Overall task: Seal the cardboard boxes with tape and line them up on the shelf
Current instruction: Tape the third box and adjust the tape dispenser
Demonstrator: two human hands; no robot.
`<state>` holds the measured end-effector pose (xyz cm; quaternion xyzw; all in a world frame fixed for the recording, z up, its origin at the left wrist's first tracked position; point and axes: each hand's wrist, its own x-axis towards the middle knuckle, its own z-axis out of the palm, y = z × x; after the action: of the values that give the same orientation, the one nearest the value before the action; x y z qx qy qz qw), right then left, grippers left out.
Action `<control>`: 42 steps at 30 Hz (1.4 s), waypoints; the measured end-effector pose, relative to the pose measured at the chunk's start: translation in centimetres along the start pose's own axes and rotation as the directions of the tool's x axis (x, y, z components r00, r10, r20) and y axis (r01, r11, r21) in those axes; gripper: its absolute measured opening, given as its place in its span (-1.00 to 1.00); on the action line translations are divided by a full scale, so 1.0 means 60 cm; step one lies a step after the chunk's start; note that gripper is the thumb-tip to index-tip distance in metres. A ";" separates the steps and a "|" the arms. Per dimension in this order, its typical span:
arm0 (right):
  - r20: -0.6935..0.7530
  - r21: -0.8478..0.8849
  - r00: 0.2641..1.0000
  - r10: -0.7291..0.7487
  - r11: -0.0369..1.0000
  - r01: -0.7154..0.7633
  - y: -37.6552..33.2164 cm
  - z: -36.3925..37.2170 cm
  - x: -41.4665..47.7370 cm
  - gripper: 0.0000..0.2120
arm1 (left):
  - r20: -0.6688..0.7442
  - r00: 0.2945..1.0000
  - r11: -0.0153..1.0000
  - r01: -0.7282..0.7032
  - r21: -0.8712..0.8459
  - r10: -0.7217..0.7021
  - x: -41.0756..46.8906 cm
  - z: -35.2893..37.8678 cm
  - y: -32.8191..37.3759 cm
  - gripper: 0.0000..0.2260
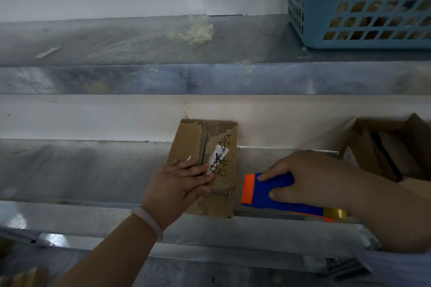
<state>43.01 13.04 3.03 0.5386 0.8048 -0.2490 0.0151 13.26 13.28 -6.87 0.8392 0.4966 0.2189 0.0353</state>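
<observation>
Both grips sit at the shelf (93, 170) front edge: left grip (179, 184) lies flat, pressing the cardboard box (193, 142), probably steadying its flaps; right grip (310, 179) clasps the tape dispenser (275, 193) just beside.

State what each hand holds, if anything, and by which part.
The right hand grips the tape dispenser by its blue body; the left hand only presses the near end of the cardboard box.

Worn cardboard box (221, 135), barcode label on top, flat on metal shelf (81, 170); blue-orange tape dispenser (291, 208) just right.
</observation>
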 end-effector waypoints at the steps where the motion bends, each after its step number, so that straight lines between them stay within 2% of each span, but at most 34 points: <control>1: -0.032 -0.025 0.999 -0.006 1.000 0.005 -0.004 0.008 0.005 -0.63 | 0.000 1.000 1.000 -0.003 0.002 0.003 0.000 -0.001 0.001 -0.67; 3: -0.045 -0.135 0.999 -0.005 0.991 -0.001 -0.005 0.031 0.012 -0.59 | 0.005 1.000 1.000 -0.006 0.003 0.006 0.001 -0.003 0.002 -0.66; 5: 0.003 -0.212 1.000 0.010 0.977 -0.010 0.010 0.061 0.011 -0.58 | 0.013 1.000 1.000 -0.005 -0.006 0.005 0.002 -0.005 0.002 -0.66; 7: -0.021 -0.114 0.997 0.069 0.991 -0.071 0.036 0.079 0.011 -0.59 | 0.008 1.000 1.000 -0.001 -0.016 0.001 0.002 -0.006 0.003 -0.66; 9: -0.143 -0.003 0.981 0.134 0.991 -0.136 0.062 0.086 0.017 -0.60 | 0.016 1.000 1.000 -0.008 -0.017 0.008 0.005 -0.007 0.005 -0.66; 11: -0.209 0.021 0.961 0.181 0.983 -0.181 0.093 0.093 0.033 -0.58 | 0.026 1.000 1.000 -0.008 -0.020 0.009 0.005 -0.008 0.006 -0.65; 14: -0.216 0.035 0.955 0.204 0.979 -0.202 0.129 0.102 0.054 -0.47 | 0.024 1.000 1.000 -0.006 -0.026 0.007 0.006 -0.009 0.005 -0.65; 17: -0.279 -0.119 0.948 0.155 0.974 -0.194 0.158 0.125 0.068 -0.30 | 0.029 1.000 0.999 0.010 -0.039 -0.009 0.005 -0.008 0.003 -0.65; 19: -0.303 -0.209 0.939 0.164 0.950 -0.233 0.174 0.147 0.080 -0.27 | 0.025 1.000 0.999 0.019 -0.044 -0.018 0.005 -0.006 0.002 -0.65; 22: -0.279 -0.386 0.958 0.071 0.905 -0.180 0.185 0.178 0.085 -0.33 | 0.012 0.999 0.997 0.034 -0.074 -0.033 0.005 -0.004 0.000 -0.66; 23: -0.316 -0.428 0.949 0.007 0.891 -0.149 0.186 0.186 0.086 -0.33 | 0.010 0.999 0.996 0.038 -0.080 -0.037 0.004 -0.004 0.000 -0.66; 26: -0.475 -0.505 0.875 -0.097 0.844 -0.181 0.170 0.210 0.082 -0.35 | 0.007 0.999 0.997 0.035 -0.067 -0.035 0.004 -0.002 0.001 -0.66; 30: -0.407 -0.552 0.913 -0.037 0.806 -0.213 0.122 0.263 0.072 -0.44 | 0.024 0.999 0.998 0.033 -0.058 -0.032 0.005 -0.002 0.001 -0.65; 32: -0.440 -0.525 0.898 -0.009 0.814 -0.249 0.100 0.274 0.071 -0.51 | 0.030 0.999 0.998 0.036 -0.055 -0.035 0.005 -0.005 0.002 -0.65; 34: -0.484 -0.399 0.873 0.061 0.873 -0.282 0.083 0.275 0.067 -0.49 | 0.044 0.998 0.997 0.048 -0.056 -0.045 0.005 -0.007 0.003 -0.64; 35: -0.499 -0.258 0.861 0.103 0.930 -0.261 0.072 0.272 0.065 -0.43 | 0.049 0.998 0.996 0.051 -0.067 -0.048 0.005 -0.008 0.004 -0.63; 36: -0.524 -0.029 0.837 0.159 0.979 -0.204 0.061 0.271 0.066 -0.43 | 0.054 0.997 0.995 0.053 -0.081 -0.049 0.005 -0.009 0.004 -0.63; 37: -0.530 0.221 0.816 0.232 0.966 -0.131 0.043 0.264 0.066 -0.50 | 0.060 0.997 0.994 0.055 -0.090 -0.050 0.005 -0.010 0.005 -0.62; 38: -0.548 0.434 0.777 0.308 0.900 -0.051 0.023 0.259 0.068 -0.59 | 0.066 0.996 0.994 0.057 -0.092 -0.051 0.005 -0.010 0.005 -0.61; 39: -0.544 0.550 0.746 0.384 0.835 -0.028 -0.001 0.251 0.074 -0.66 | 0.070 0.996 0.994 0.060 -0.090 -0.054 0.005 -0.011 0.005 -0.61; 41: -0.469 0.707 0.766 0.440 0.707 0.026 -0.044 0.252 0.096 -0.60 | 0.068 0.996 0.993 0.066 -0.101 -0.060 0.004 -0.010 0.003 -0.61; 42: -0.471 0.689 0.786 0.401 0.724 0.044 -0.065 0.253 0.106 -0.55 | 0.069 0.996 0.992 0.071 -0.105 -0.063 0.004 -0.009 0.002 -0.61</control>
<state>33.21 11.00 -10.61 0.6359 0.5647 -0.3364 -0.4044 13.25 13.33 -6.28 0.8256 0.5106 0.2163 0.1042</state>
